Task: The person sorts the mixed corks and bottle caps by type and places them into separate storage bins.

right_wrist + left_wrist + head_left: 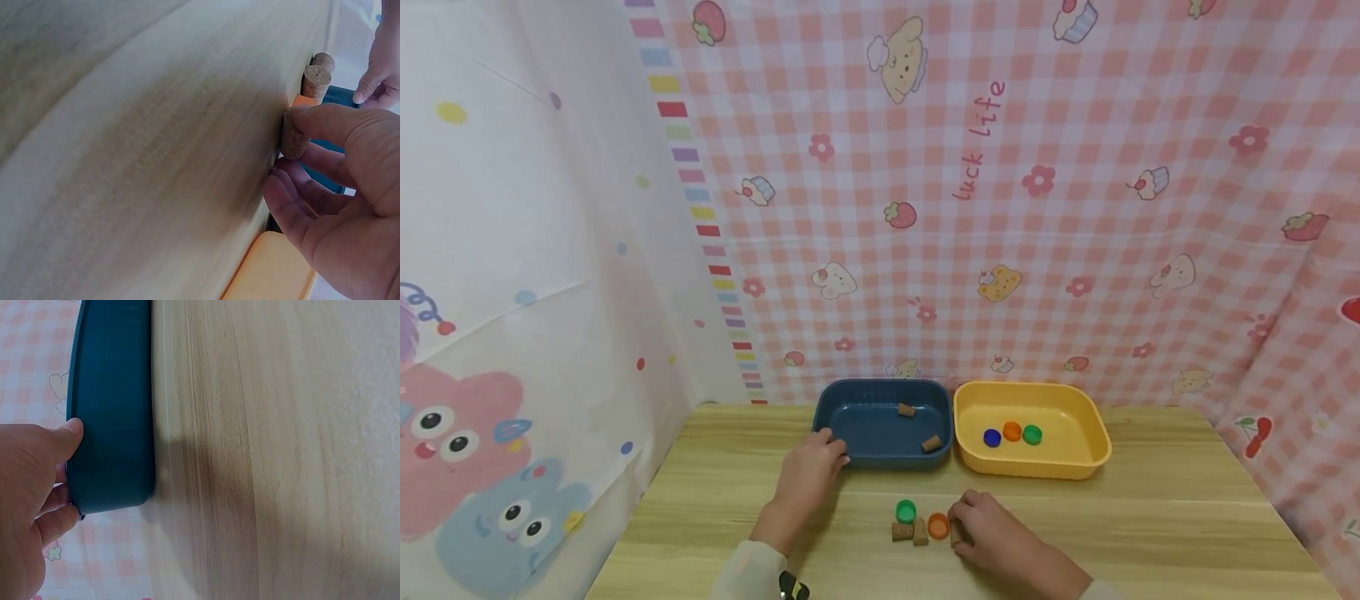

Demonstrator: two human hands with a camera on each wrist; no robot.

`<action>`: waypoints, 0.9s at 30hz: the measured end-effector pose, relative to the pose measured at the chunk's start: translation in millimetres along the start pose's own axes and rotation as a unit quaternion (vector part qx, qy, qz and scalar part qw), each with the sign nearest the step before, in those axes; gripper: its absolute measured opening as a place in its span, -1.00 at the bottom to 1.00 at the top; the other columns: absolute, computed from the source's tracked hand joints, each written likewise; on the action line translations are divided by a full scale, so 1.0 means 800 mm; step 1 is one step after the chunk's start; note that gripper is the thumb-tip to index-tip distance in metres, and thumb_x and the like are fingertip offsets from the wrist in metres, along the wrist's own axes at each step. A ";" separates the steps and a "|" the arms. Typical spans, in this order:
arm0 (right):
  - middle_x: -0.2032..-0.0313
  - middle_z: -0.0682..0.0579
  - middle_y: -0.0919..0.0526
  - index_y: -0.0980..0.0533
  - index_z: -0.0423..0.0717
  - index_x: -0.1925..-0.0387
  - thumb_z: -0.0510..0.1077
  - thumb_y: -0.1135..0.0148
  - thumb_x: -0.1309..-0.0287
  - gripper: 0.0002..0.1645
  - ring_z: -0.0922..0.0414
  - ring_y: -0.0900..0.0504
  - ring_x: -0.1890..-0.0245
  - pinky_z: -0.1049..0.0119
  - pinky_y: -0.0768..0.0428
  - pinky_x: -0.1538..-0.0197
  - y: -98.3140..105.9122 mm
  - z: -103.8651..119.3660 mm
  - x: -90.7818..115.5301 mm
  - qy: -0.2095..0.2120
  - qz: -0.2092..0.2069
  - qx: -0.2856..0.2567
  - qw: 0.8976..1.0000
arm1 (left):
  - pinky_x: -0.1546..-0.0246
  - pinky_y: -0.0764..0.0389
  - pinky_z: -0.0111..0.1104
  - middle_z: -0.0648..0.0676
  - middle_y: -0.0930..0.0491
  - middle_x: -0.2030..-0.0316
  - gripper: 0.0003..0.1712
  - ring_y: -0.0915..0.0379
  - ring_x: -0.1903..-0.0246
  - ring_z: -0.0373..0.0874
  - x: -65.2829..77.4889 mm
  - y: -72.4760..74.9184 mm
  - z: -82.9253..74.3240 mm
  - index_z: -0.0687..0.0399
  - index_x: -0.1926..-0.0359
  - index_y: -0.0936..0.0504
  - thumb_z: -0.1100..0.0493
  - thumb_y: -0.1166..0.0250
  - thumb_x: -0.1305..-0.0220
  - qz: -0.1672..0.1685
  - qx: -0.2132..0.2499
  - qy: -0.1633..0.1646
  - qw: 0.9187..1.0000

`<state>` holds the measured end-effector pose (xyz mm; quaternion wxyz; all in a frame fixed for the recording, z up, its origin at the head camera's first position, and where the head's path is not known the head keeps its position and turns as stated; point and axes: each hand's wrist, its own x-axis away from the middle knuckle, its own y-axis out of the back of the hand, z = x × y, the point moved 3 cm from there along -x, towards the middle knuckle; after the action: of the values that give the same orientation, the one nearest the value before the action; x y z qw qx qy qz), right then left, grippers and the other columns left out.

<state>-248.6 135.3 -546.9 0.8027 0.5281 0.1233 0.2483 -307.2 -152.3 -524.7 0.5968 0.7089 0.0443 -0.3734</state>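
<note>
My left hand (808, 475) holds the near left corner of the dark blue bin (880, 458). In the left wrist view its thumb lies against the bin's outer wall, with the other fingers at the rim. On the table my right hand (996, 533) pinches a cork (294, 139) between thumb and fingers. Just left of it lies an orange bottle cap (938, 526). Beyond that are a standing-looking cork (921, 532), another cork (902, 532) on its side, and a green bottle cap (906, 511). Two corks (906, 411) lie inside the blue bin.
A yellow bin (1030, 471) stands right beside the blue one, holding a blue cap (992, 437), an orange cap (1012, 431) and a green cap (1032, 435). Behind the wooden table (1180, 517) hangs a pink checked cloth (865, 317).
</note>
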 end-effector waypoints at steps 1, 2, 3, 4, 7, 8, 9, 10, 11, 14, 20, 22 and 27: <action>0.22 0.10 -0.54 -0.67 -0.13 0.12 -0.17 -0.52 -0.11 -0.71 0.18 -0.49 0.24 0.21 -0.62 0.11 0.000 0.000 0.000 0.002 -0.001 0.001 1.000 | 0.60 -0.49 -0.31 -0.04 -0.36 0.53 -0.81 -0.42 0.54 -0.10 0.000 0.000 0.000 -0.02 0.45 -0.70 0.14 -0.59 -0.12 0.000 0.000 0.000 1.000; 0.23 0.10 -0.55 -0.67 -0.14 0.13 -0.19 -0.50 -0.12 -0.72 0.18 -0.50 0.23 0.20 -0.63 0.10 -0.001 0.000 0.000 0.005 -0.004 0.000 1.000 | 0.59 -0.49 -0.30 -0.04 -0.36 0.53 -0.81 -0.42 0.54 -0.10 0.000 0.000 0.000 -0.02 0.45 -0.69 0.15 -0.59 -0.12 0.000 0.000 0.001 1.000; 0.22 0.10 -0.56 -0.67 -0.15 0.13 -0.22 -0.48 -0.12 -0.74 0.17 -0.52 0.23 0.20 -0.65 0.09 -0.001 0.000 0.000 0.008 -0.006 -0.001 1.000 | 0.59 -0.49 -0.30 -0.04 -0.37 0.53 -0.81 -0.43 0.53 -0.10 0.000 0.000 0.000 -0.02 0.45 -0.69 0.14 -0.59 -0.11 0.000 0.000 0.001 1.000; 0.22 0.09 -0.56 -0.67 -0.15 0.14 -0.24 -0.46 -0.14 -0.77 0.17 -0.54 0.22 0.19 -0.66 0.09 -0.001 0.001 0.001 0.012 -0.010 -0.003 1.000 | 0.59 -0.50 -0.30 -0.04 -0.37 0.53 -0.81 -0.43 0.53 -0.10 0.000 0.000 0.000 -0.02 0.44 -0.70 0.14 -0.59 -0.11 0.000 -0.001 0.002 1.000; 0.22 0.07 -0.60 -0.66 -0.17 0.19 -0.30 -0.37 -0.20 -0.87 0.15 -0.61 0.20 0.19 -0.68 0.08 -0.001 0.002 0.003 0.029 -0.029 -0.011 0.999 | 0.59 -0.50 -0.30 -0.04 -0.37 0.53 -0.81 -0.43 0.53 -0.10 0.001 -0.001 0.000 -0.02 0.44 -0.70 0.14 -0.59 -0.11 0.000 -0.001 0.001 1.000; 0.23 0.05 -0.62 -0.66 -0.18 0.21 -0.32 -0.36 -0.22 -0.90 0.15 -0.63 0.19 0.19 -0.69 0.08 0.000 0.002 0.003 0.036 -0.037 -0.015 0.999 | 0.59 -0.50 -0.30 -0.04 -0.37 0.53 -0.81 -0.43 0.53 -0.10 0.001 -0.001 0.000 -0.02 0.44 -0.70 0.14 -0.59 -0.11 0.000 -0.001 0.001 1.000; 0.23 0.05 -0.63 -0.66 -0.17 0.22 -0.33 -0.33 -0.23 -0.91 0.15 -0.64 0.19 0.20 -0.70 0.08 0.000 0.003 0.004 0.038 -0.041 -0.021 0.998 | 0.59 -0.49 -0.31 -0.04 -0.37 0.53 -0.81 -0.43 0.53 -0.11 0.000 -0.001 0.000 -0.02 0.44 -0.70 0.14 -0.60 -0.11 0.000 -0.002 0.000 1.000; 0.24 0.05 -0.64 -0.66 -0.17 0.23 -0.34 -0.32 -0.25 -0.92 0.15 -0.66 0.19 0.20 -0.70 0.09 0.001 0.003 0.005 0.041 -0.046 -0.025 0.998 | 0.59 -0.49 -0.31 -0.04 -0.37 0.53 -0.81 -0.42 0.53 -0.11 0.000 -0.001 0.000 -0.02 0.44 -0.70 0.14 -0.60 -0.11 0.000 -0.001 0.000 1.000; 0.24 0.05 -0.65 -0.66 -0.17 0.23 -0.35 -0.32 -0.25 -0.91 0.15 -0.67 0.19 0.20 -0.70 0.09 0.001 0.003 0.005 0.041 -0.047 -0.031 0.998 | 0.58 -0.49 -0.32 -0.05 -0.37 0.53 -0.81 -0.42 0.54 -0.11 0.000 -0.002 0.000 -0.02 0.44 -0.70 0.14 -0.60 -0.10 0.000 -0.001 -0.001 1.000; 0.22 0.05 -0.68 -0.67 -0.17 0.19 -0.36 -0.32 -0.25 -0.88 0.15 -0.68 0.17 0.19 -0.71 0.08 0.003 0.001 0.006 0.029 -0.038 -0.046 0.998 | 0.58 -0.49 -0.32 -0.05 -0.37 0.53 -0.81 -0.41 0.54 -0.12 0.000 -0.001 0.000 -0.02 0.44 -0.70 0.14 -0.60 -0.10 0.000 0.000 -0.002 1.000; 0.16 0.06 -0.68 -0.67 -0.16 0.11 -0.33 -0.31 -0.31 -0.85 0.14 -0.69 0.12 0.14 -0.70 0.02 0.007 -0.002 0.008 0.020 -0.020 -0.053 0.998 | 0.58 -0.50 -0.31 -0.04 -0.37 0.54 -0.80 -0.41 0.54 -0.11 0.000 -0.001 0.000 -0.02 0.45 -0.69 0.14 -0.60 -0.11 0.002 0.001 0.001 1.000; 0.16 0.07 -0.67 -0.68 -0.15 0.11 -0.34 -0.32 -0.30 -0.84 0.15 -0.69 0.12 0.15 -0.70 0.02 0.007 -0.002 0.009 0.029 -0.022 -0.049 0.998 | 0.58 -0.50 -0.31 -0.04 -0.37 0.53 -0.81 -0.41 0.54 -0.11 0.000 -0.001 0.000 -0.03 0.45 -0.69 0.13 -0.59 -0.11 0.003 0.001 0.001 1.000; 0.18 0.11 -0.65 -0.68 -0.10 0.12 -0.33 -0.33 -0.29 -0.83 0.23 -0.66 0.16 0.20 -0.70 0.06 0.008 -0.004 0.010 0.042 -0.022 -0.041 0.998 | 0.58 -0.49 -0.32 -0.04 -0.37 0.53 -0.81 -0.41 0.54 -0.12 0.000 -0.001 0.000 -0.03 0.44 -0.70 0.13 -0.60 -0.10 0.002 0.001 0.001 1.000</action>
<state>-245.0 144.2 -541.8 0.8227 0.4814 0.1581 0.2576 -307.6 -152.0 -525.4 0.5968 0.7100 0.0432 -0.3713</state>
